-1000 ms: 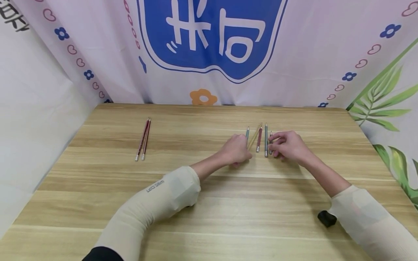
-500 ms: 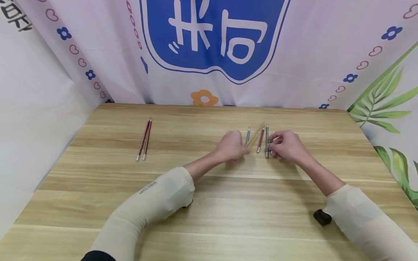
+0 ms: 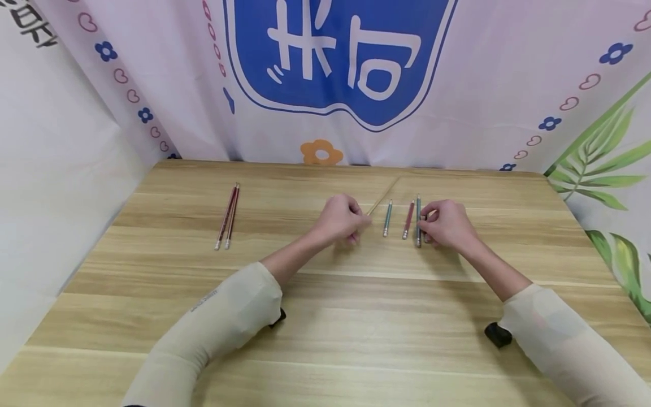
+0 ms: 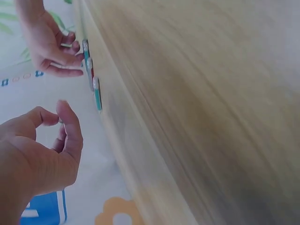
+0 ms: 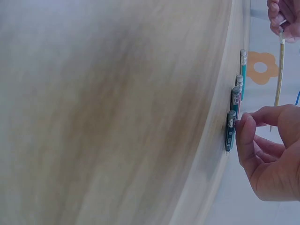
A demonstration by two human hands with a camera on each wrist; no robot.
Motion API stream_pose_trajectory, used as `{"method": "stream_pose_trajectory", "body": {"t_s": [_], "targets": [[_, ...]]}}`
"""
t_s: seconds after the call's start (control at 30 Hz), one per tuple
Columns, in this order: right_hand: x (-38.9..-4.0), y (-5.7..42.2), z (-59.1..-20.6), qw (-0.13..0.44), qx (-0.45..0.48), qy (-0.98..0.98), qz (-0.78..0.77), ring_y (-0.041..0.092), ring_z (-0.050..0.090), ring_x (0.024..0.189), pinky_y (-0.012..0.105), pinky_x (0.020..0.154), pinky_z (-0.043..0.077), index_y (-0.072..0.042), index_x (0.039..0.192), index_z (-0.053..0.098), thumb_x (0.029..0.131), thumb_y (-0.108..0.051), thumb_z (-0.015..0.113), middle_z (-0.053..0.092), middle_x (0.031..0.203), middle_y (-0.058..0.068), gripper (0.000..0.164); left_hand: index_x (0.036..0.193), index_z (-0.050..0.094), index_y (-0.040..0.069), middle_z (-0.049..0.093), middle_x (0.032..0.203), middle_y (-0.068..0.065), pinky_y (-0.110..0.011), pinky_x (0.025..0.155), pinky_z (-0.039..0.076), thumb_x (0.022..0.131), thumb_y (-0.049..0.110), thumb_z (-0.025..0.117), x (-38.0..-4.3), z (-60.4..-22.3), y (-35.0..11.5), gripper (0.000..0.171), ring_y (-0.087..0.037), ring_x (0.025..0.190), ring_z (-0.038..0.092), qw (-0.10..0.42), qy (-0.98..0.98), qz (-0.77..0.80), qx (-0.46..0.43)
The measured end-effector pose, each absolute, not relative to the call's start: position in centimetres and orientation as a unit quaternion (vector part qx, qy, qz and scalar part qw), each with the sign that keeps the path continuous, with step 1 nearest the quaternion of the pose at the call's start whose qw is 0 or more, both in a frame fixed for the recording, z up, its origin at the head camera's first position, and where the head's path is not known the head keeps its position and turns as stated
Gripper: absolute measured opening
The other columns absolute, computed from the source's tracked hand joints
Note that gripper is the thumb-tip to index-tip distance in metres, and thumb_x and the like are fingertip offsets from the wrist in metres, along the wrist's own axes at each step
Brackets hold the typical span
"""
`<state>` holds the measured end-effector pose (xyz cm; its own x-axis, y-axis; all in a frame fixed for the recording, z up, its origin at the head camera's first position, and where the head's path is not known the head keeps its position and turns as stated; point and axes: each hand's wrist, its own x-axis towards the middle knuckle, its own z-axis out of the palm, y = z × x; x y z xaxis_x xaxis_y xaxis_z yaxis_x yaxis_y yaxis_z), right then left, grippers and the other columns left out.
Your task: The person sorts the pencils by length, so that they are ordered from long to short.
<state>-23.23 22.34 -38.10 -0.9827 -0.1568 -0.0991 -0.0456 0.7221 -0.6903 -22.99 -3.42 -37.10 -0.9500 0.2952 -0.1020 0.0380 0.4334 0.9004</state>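
My left hand [image 3: 339,219] pinches a yellow pencil [image 3: 382,197] near its end, thumb against forefinger. In the right wrist view that pencil [image 5: 280,77] hangs slanted above the table, point away from the hand. My right hand [image 3: 447,224] has its thumb and forefinger tips right at a long dark-teal pencil [image 3: 419,220]. A short dark pencil [image 5: 230,131] lies beside those fingertips, mostly hidden by the hand in the head view. Left of them lie a red pencil [image 3: 408,219] and a light-teal pencil [image 3: 388,218], roughly parallel, eraser ends toward me.
Two dark-red pencils [image 3: 226,217] lie close together on the left of the wooden table [image 3: 315,339]. A printed curtain [image 3: 488,85] hangs behind the far edge. Black wrist devices show below the sleeves [image 3: 574,339].
My left hand has drawn the yellow pencil left and away from the row, uncovering the light-teal pencil. The right hand has stayed by the right end of the row, shifting only slightly.
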Motion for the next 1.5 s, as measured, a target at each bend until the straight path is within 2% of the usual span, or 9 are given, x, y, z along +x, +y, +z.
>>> {"method": "stream_pose_trajectory", "body": {"t_s": [0.17, 0.3, 0.43, 0.7, 0.83, 1.0, 1.17, 1.37, 1.5], "targets": [[-23.3, 22.4, -38.0, 0.082, -0.054, 0.927, -0.362, 0.016, 0.068, 0.057, 0.03, 0.05, 0.061, 0.014, 0.115, 0.065, 0.095, -0.003, 0.067, 0.075, 0.085, 0.02, 0.027, 0.089, 0.066, -0.009, 0.067, 0.07, -0.019, -0.032, 0.052, 0.063, 0.092, -0.001, 0.069, -23.0, -37.2, -4.5, 0.009, -0.015, 0.049, 0.062, 0.138, 0.797, 0.585, 0.06], [-23.4, 22.4, -38.0, 0.082, -0.056, 0.928, -0.358, 0.016, 0.068, 0.056, 0.029, 0.049, 0.061, 0.014, 0.116, 0.065, 0.095, -0.003, 0.067, 0.075, 0.085, 0.02, 0.027, 0.097, 0.065, -0.018, 0.067, 0.078, -0.026, -0.025, 0.049, 0.06, 0.094, -0.005, 0.065, -23.2, -37.2, -5.1, 0.014, -0.015, 0.051, 0.062, 0.151, 0.755, 0.637, 0.034], [-23.4, 22.4, -38.0, 0.082, -0.056, 0.929, -0.356, 0.016, 0.068, 0.056, 0.028, 0.049, 0.06, 0.014, 0.117, 0.065, 0.095, -0.004, 0.066, 0.075, 0.085, 0.02, 0.028, 0.103, 0.064, -0.022, 0.067, 0.076, -0.022, -0.024, 0.05, 0.06, 0.094, -0.008, 0.064, -23.4, -37.3, -5.6, 0.017, -0.015, 0.052, 0.063, 0.159, 0.709, 0.687, 0.003], [-23.5, 22.4, -38.1, 0.079, -0.057, 0.93, -0.354, 0.015, 0.069, 0.057, 0.028, 0.049, 0.06, 0.014, 0.118, 0.065, 0.095, -0.005, 0.066, 0.076, 0.086, 0.02, 0.029, 0.1, 0.067, -0.016, 0.07, 0.08, -0.023, -0.029, 0.061, 0.065, 0.094, -0.01, 0.065, -23.4, -37.4, -6.2, 0.008, -0.018, 0.058, 0.069, 0.158, 0.655, 0.738, -0.033], [-23.4, 22.3, -38.0, 0.073, -0.064, 0.934, -0.343, 0.016, 0.069, 0.057, 0.025, 0.047, 0.057, 0.015, 0.117, 0.065, 0.095, -0.005, 0.066, 0.076, 0.084, 0.019, 0.029, 0.096, 0.068, -0.011, 0.071, 0.077, -0.017, -0.03, 0.064, 0.066, 0.093, -0.012, 0.066, -23.4, -37.3, -6.4, 0.004, -0.019, 0.061, 0.07, 0.151, 0.639, 0.753, -0.042], [-23.4, 22.2, -38.0, 0.071, -0.061, 0.937, -0.337, 0.017, 0.069, 0.057, 0.023, 0.046, 0.054, 0.015, 0.116, 0.066, 0.095, -0.005, 0.067, 0.075, 0.082, 0.018, 0.029, 0.092, 0.07, -0.007, 0.072, 0.077, -0.016, -0.033, 0.067, 0.067, 0.092, -0.013, 0.067, -23.4, -37.3, -6.7, 0.006, -0.02, 0.061, 0.072, 0.139, 0.621, 0.77, -0.052], [-23.7, 21.9, -38.3, 0.072, -0.061, 0.936, -0.339, 0.016, 0.067, 0.054, 0.023, 0.045, 0.053, 0.015, 0.112, 0.067, 0.093, -0.003, 0.069, 0.075, 0.081, 0.017, 0.026, 0.095, 0.071, -0.011, 0.073, 0.076, -0.016, -0.036, 0.073, 0.067, 0.092, -0.013, 0.067, -23.3, -37.3, -7.4, 0.005, -0.021, 0.062, 0.074, 0.119, 0.606, 0.784, -0.059], [-23.9, 21.1, -38.2, 0.072, -0.057, 0.944, -0.317, 0.015, 0.064, 0.05, 0.024, 0.044, 0.055, 0.014, 0.109, 0.069, 0.092, -0.004, 0.073, 0.072, 0.071, 0.013, 0.025, 0.092, 0.071, -0.01, 0.074, 0.078, -0.015, -0.033, 0.073, 0.066, 0.093, -0.014, 0.066, -23.0, -37.2, -8.4, 0.006, -0.022, 0.066, 0.075, 0.099, 0.578, 0.808, -0.062], [-23.9, 20.7, -38.0, 0.076, -0.048, 0.947, -0.308, 0.014, 0.065, 0.051, 0.025, 0.046, 0.058, 0.014, 0.107, 0.068, 0.093, -0.005, 0.074, 0.072, 0.071, 0.014, 0.025, 0.086, 0.069, -0.005, 0.075, 0.078, -0.015, -0.03, 0.073, 0.066, 0.093, -0.017, 0.064, -23.0, -37.2, -8.9, 0.015, -0.022, 0.068, 0.076, 0.096, 0.556, 0.824, -0.061]]}}
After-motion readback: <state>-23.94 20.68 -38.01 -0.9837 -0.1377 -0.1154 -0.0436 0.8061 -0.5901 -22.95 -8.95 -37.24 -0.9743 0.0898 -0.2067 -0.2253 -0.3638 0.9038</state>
